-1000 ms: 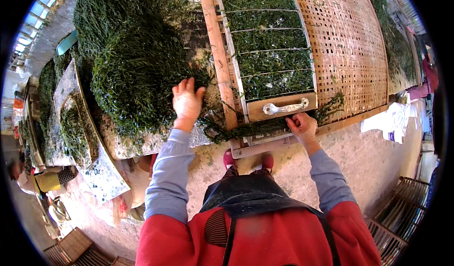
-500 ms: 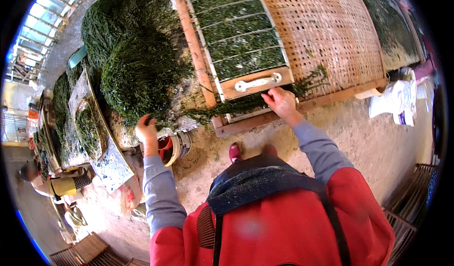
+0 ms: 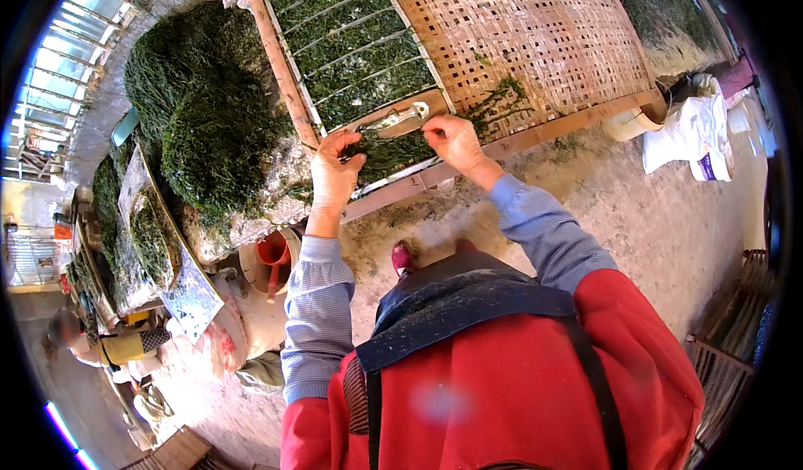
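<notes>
A long frame with pale rails and crossbars (image 3: 368, 28) lies over dark green, seaweed-like strands on a woven mat. Its near end has a wooden board (image 3: 361, 124) carrying a whitish pull handle (image 3: 401, 120). My left hand (image 3: 335, 173) is at the board's left end, fingers curved and thumb apart, with green strands (image 3: 393, 152) beside the fingertips. At the board's right end is my right hand (image 3: 458, 145), thumb and fingers pinched together by the handle. Whatever lies in that pinch is too small to tell.
A big heap of green strands (image 3: 209, 135) stands at the left. Below it, a bucket holds a red scoop (image 3: 273, 252). The woven mat (image 3: 519, 43) has a wooden edge rail (image 3: 577, 127). White bags (image 3: 686, 140) sit at right. A person (image 3: 117, 344) is at the far left.
My left hand has moved from beside the heap rightward and up to the frame's near end. The view has shifted, so the frame appears further left. My right hand stays by the handle's right end.
</notes>
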### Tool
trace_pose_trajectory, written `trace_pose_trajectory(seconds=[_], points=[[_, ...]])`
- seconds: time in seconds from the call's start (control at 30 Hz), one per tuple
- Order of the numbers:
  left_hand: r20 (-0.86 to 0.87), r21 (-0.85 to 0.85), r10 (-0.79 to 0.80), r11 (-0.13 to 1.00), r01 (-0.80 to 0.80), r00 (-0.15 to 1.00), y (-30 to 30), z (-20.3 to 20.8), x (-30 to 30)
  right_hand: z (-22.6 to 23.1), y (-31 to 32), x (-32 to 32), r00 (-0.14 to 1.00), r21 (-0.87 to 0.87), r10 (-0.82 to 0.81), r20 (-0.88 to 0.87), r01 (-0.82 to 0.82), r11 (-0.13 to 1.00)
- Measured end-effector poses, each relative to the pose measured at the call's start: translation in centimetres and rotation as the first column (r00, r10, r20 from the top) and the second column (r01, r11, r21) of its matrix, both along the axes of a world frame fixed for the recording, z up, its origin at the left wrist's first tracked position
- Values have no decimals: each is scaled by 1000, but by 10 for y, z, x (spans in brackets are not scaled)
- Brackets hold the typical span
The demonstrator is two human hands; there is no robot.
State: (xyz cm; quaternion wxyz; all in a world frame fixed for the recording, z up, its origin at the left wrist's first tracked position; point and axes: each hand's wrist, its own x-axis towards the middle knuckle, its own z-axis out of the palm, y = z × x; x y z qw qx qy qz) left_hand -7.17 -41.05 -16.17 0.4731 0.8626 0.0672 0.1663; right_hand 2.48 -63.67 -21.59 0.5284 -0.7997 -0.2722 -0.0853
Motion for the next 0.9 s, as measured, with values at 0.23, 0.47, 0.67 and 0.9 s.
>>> trace_pose_trajectory(seconds=[0.23,0.47,0.67,0.9], points=[[-61,785,119,619,-26,991,-11,-28,-36,5,15,-25,976,-208,107,189,-67,976],[-219,878,222,469,93,950,-22,-56,-49,-11,59,-17,959,-375,267,92,-215,902],[-334,844,251,509,170,908,-22,-45,-51,3,-9,18,990,-387,136,-43,-143,911],[-36,776,-76,626,76,996,-67,-24,-20,28,-25,-14,763,-740,487,424,-19,673]])
